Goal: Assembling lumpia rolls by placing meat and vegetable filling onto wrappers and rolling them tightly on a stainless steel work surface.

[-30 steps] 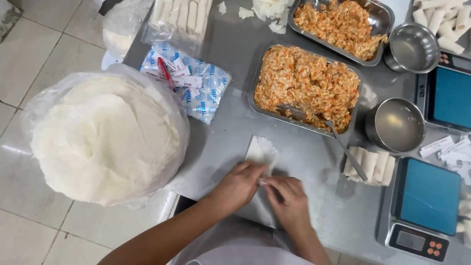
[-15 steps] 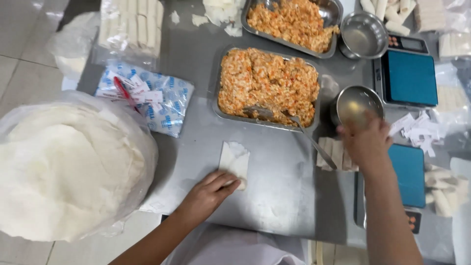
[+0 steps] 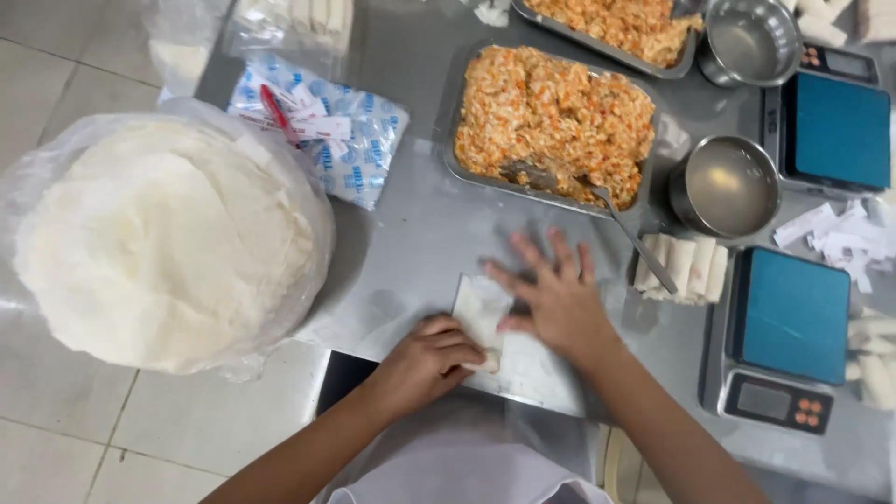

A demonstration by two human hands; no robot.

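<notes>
A partly rolled white wrapper [image 3: 481, 317] is lain on the steel table [image 3: 411, 233], close to the near edge. It is pinned at its lower end by the left hand [image 3: 431, 359], whose fingers are curled down onto it. The right hand [image 3: 553, 301] is spread flat with fingers splayed, its thumb side resting on the wrapper's right edge. A bare strip of table is left between the hands and the filling tray [image 3: 551, 121] above them. To the left, a bagged stack of round wrappers [image 3: 163, 243] is hung well over the table's side edge. To the right, room is narrowed by finished rolls [image 3: 686, 269], a spoon [image 3: 607, 210] and a blue scale [image 3: 784, 317]. What lies inside the roll is hidden, and the fold itself is blurred, so its tightness can perhaps only be guessed. A second tray [image 3: 616, 28] is cut off at the top.
</notes>
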